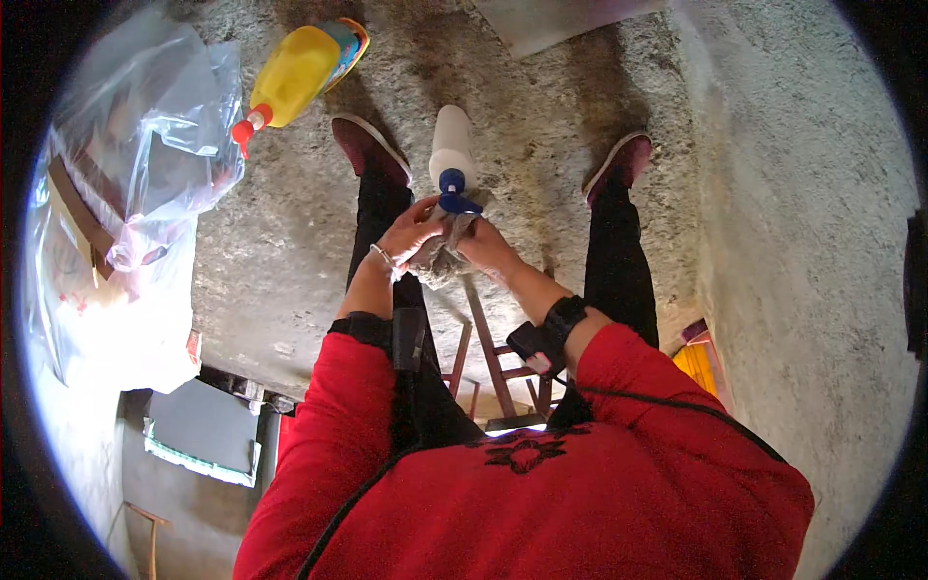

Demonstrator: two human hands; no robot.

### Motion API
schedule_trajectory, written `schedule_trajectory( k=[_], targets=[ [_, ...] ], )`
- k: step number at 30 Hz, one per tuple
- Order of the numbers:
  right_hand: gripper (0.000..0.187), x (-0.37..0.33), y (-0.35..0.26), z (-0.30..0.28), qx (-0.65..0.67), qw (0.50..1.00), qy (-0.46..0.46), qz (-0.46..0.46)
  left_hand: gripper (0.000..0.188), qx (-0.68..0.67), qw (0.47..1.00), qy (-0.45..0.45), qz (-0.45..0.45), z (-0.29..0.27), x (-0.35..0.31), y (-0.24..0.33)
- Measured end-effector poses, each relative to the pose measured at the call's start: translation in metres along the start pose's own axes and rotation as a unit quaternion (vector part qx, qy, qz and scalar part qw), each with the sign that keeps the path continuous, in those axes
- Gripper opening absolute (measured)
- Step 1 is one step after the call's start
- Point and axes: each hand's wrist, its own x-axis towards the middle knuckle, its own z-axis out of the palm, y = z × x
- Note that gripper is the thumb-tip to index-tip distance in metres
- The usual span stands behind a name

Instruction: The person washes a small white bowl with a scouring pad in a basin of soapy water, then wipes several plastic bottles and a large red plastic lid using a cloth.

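Observation:
My left hand [411,232] and my right hand [488,248] are close together between my knees. Both have their fingers closed on a crumpled grey cloth [437,261]. Just beyond the cloth is a white bottle [451,145] with a blue pump top [455,191], its pump end toward me. The fingertips of my left hand come up beside the pump top; whether they touch it I cannot tell. Part of the cloth is hidden behind my fingers.
A yellow bottle [295,75] with a red pump is at the upper left, beside clear plastic sheeting [179,126]. My dark red shoes [372,150] flank the white bottle on the rough floor. A wooden stool [493,358] shows beneath me. A rough wall [802,213] rises at right.

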Motion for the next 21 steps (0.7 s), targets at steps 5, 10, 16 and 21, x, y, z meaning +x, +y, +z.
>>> schedule_trajectory(
  k=[5, 10, 16, 21],
  targets=[
    [0.044, -0.007, 0.028, -0.012, 0.102, 0.978, 0.175, -0.051, 0.051, 0.076, 0.994, 0.05, 0.058, 0.005, 0.018, -0.001],
    [0.06, -0.019, -0.021, 0.02, -0.23, 0.913, 0.203, -0.271, 0.053, 0.274, 0.939, 0.074, 0.194, -0.039, 0.013, -0.03],
    [0.057, -0.004, -0.026, -0.002, -0.35, 0.879, 0.186, -0.264, 0.049, 0.501, 0.822, 0.179, 0.201, -0.004, -0.027, 0.049],
    [0.058, 0.007, -0.021, -0.004, -0.44, 0.797, 0.23, -0.344, 0.048, 0.443, 0.789, 0.209, 0.371, 0.016, -0.021, 0.069]
  ],
)
